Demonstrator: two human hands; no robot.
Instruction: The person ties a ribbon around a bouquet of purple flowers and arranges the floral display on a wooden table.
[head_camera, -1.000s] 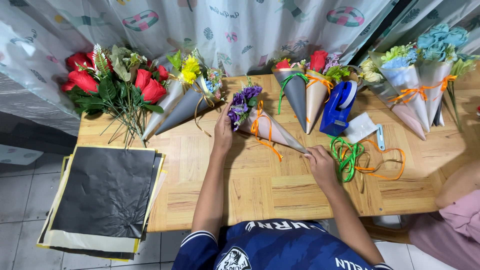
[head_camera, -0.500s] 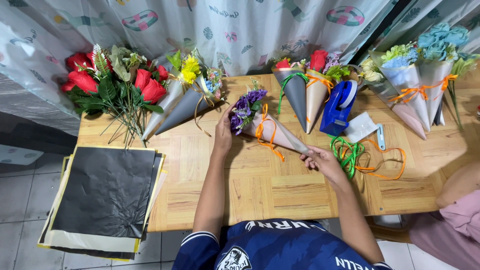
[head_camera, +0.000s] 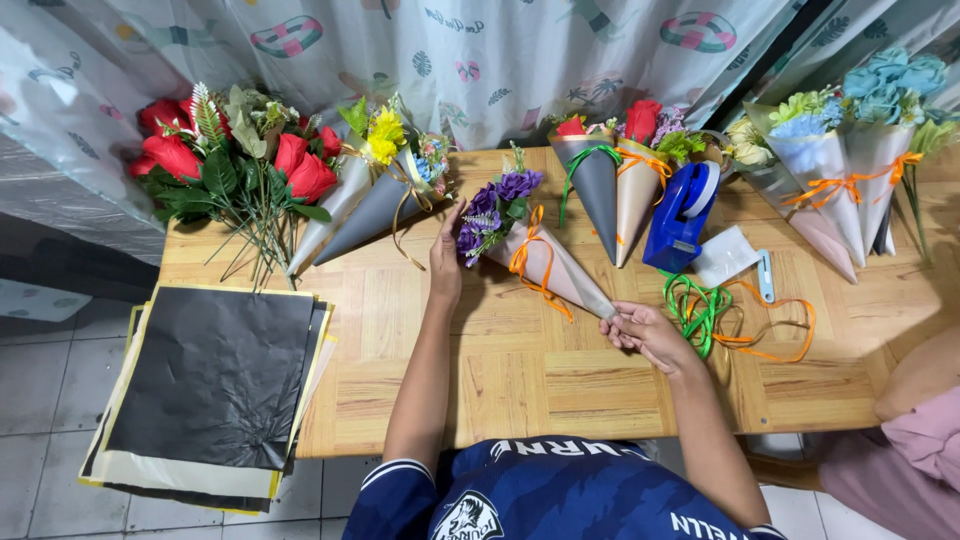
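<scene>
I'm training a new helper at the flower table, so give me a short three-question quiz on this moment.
1. True or false: the right hand pinches the narrow tip of the purple-flower bouquet cone.
2. What colour is the ribbon tied round that cone?
3. The left hand rests: A) on the blue tape dispenser, B) beside the purple blooms, C) on the black paper stack.

Key: 1 true; 2 orange; 3 B.
</scene>
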